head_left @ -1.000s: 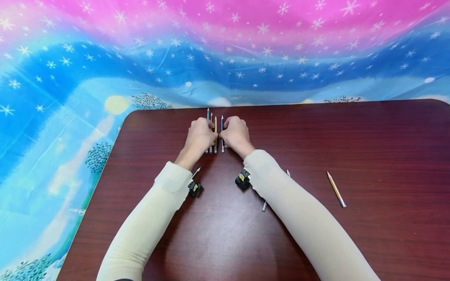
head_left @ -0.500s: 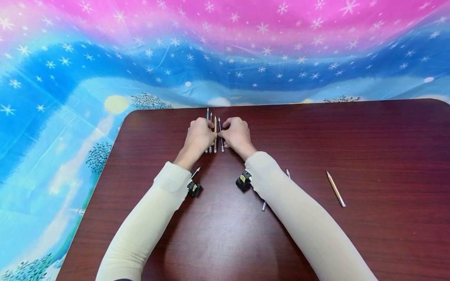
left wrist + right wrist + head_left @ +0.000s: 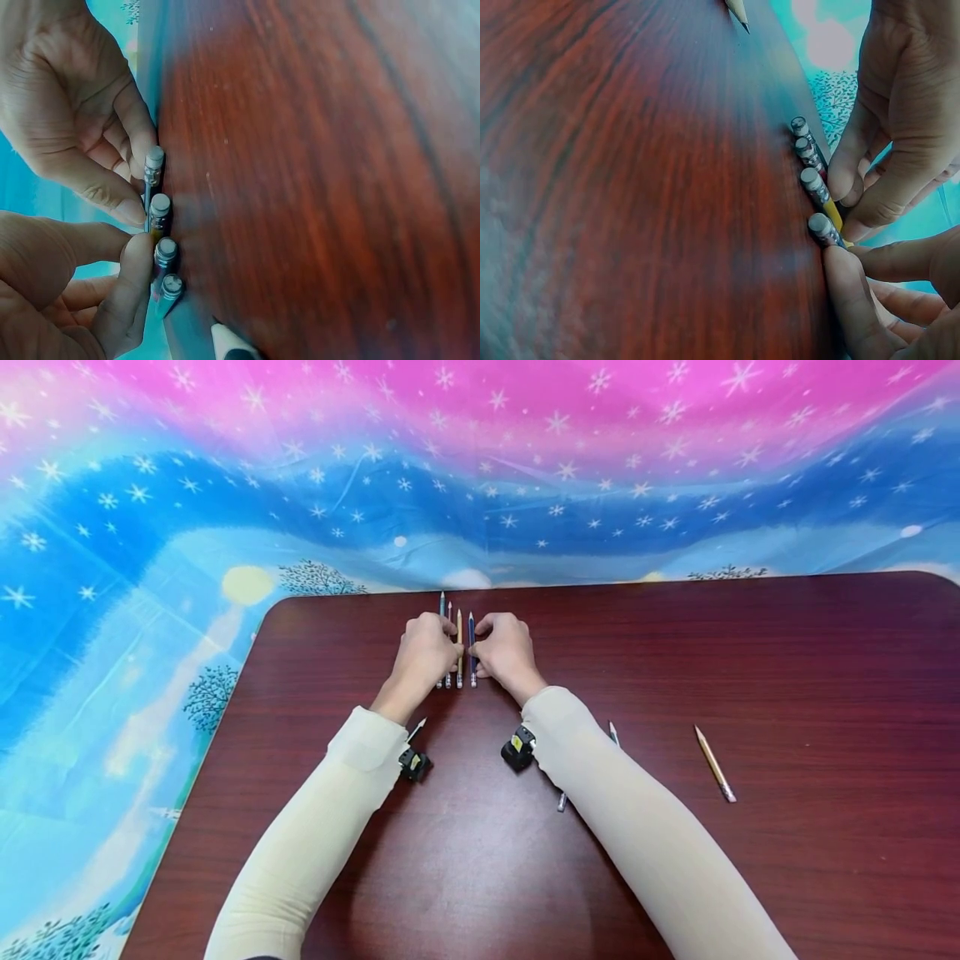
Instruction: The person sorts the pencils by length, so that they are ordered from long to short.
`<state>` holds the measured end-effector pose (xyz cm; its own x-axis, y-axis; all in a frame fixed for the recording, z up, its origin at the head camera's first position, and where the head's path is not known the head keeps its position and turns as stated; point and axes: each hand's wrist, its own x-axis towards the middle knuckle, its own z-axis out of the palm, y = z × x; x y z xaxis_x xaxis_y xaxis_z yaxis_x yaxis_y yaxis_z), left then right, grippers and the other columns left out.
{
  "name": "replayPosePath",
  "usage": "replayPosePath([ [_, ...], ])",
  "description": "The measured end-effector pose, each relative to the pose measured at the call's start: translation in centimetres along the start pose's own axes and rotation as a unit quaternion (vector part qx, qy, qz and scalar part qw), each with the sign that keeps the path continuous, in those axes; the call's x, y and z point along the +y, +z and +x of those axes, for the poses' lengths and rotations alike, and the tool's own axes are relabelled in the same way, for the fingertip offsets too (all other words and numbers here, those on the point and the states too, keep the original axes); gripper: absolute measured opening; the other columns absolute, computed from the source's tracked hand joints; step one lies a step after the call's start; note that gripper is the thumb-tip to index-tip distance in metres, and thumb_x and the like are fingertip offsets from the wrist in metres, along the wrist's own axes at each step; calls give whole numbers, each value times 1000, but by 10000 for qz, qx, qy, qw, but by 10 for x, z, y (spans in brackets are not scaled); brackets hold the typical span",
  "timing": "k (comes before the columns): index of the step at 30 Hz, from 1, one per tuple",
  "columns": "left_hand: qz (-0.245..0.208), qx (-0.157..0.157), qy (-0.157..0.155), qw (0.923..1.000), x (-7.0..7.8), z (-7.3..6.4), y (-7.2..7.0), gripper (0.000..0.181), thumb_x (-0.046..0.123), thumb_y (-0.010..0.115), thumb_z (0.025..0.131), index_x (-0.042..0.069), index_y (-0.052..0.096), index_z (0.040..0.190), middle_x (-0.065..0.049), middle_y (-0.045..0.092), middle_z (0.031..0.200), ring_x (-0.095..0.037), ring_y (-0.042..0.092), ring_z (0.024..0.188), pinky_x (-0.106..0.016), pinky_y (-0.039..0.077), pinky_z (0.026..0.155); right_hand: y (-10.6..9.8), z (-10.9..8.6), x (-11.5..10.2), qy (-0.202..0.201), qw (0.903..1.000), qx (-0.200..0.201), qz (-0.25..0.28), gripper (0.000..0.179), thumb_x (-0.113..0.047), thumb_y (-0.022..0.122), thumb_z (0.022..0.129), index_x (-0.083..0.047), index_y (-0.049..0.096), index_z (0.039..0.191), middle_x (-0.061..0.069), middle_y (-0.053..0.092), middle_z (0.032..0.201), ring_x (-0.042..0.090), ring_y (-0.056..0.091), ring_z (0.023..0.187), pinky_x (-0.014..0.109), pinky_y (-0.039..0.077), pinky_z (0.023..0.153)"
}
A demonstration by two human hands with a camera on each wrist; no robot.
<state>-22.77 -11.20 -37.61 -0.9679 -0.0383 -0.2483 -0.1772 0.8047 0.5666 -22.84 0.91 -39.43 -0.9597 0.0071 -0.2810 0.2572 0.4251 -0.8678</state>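
Observation:
Several pencils lie side by side near the table's far edge, points away and eraser ends toward me. In the head view, my left hand (image 3: 427,647) arches over the left ones, its thumb and fingertips pinching at the yellow pencil (image 3: 460,627). Left of that are a reddish pencil (image 3: 450,610) and a teal pencil (image 3: 442,603), partly covered by the hand. My right hand (image 3: 507,647) pinches the dark blue pencil (image 3: 472,628), which lies parallel to the yellow one across a narrow gap. Their eraser ends show in a row in both wrist views.
On the dark red wooden table (image 3: 825,693), a pencil tip (image 3: 417,728) shows beside the left sleeve. Another pencil (image 3: 614,734) is partly hidden under the right forearm. A gold pencil (image 3: 714,763) lies farther right. A snowflake-patterned cloth (image 3: 562,468) hangs behind the table.
The dark blue pencil's point swings left toward the yellow pencil, then back, so it now lies straight and slightly closer. My right hand shifts a little; the left stays almost still.

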Motion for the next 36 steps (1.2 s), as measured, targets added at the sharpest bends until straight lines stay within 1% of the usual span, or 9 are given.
replayPosePath([
  [3, -21, 0, 1, 10000, 0, 0, 0, 29, 17, 66, 94, 8, 67, 122, -9, 71, 112, -13, 72, 71, -28, 57, 64, 1, 1, 0, 43, 10000, 37, 37, 25, -2, 71, 87, -4, 67, 112, 18, 69, 98, 20, 69, 56, 29, 59, 53],
  [8, -45, -34, 10, 10000, 0, 1, 1, 29, 18, 66, 95, 8, 67, 122, -10, 70, 116, -13, 72, 71, -28, 57, 65, 0, 1, 0, 123, 9999, 25, 109, 25, -2, 71, 87, -5, 67, 112, 17, 70, 94, 20, 68, 55, 29, 59, 53],
  [15, -77, -45, 22, 10000, -1, 2, 0, 29, 18, 65, 95, 7, 67, 121, -11, 70, 117, -14, 73, 72, -28, 58, 65, 0, 3, -1, 287, 9991, -25, 305, 26, 0, 69, 87, -4, 67, 113, 18, 68, 101, 19, 67, 54, 31, 59, 54],
  [23, -34, -42, -2, 10000, -1, 3, 1, 28, 17, 66, 95, 8, 67, 121, -10, 70, 116, -15, 73, 73, -28, 59, 65, -1, 5, 0, 418, 9975, -155, 542, 26, 2, 68, 87, -4, 66, 113, 18, 66, 100, 20, 67, 55, 31, 60, 55],
  [28, -31, -37, -33, 10000, -1, 3, 1, 28, 18, 66, 95, 9, 67, 121, -10, 70, 116, -14, 73, 72, -28, 58, 65, 0, 7, 1, 444, 9970, -180, 615, 26, 2, 67, 87, -4, 66, 112, 18, 65, 101, 18, 65, 53, 31, 60, 54],
  [31, -25, 2, -12, 10000, -1, 3, 1, 27, 18, 66, 94, 9, 68, 120, -10, 70, 116, -14, 73, 71, -28, 58, 66, 1, 7, 1, 461, 9968, -157, 628, 25, 2, 68, 87, -4, 66, 111, 20, 67, 99, 17, 64, 50, 31, 59, 54],
  [36, -5, 46, 25, 10000, -2, 4, 1, 25, 18, 66, 94, 9, 69, 118, -10, 71, 114, -14, 73, 70, -29, 58, 67, 2, 7, 0, 452, 9978, -76, 476, 27, 1, 73, 84, -4, 67, 109, 19, 66, 97, 17, 64, 47, 30, 59, 52],
])
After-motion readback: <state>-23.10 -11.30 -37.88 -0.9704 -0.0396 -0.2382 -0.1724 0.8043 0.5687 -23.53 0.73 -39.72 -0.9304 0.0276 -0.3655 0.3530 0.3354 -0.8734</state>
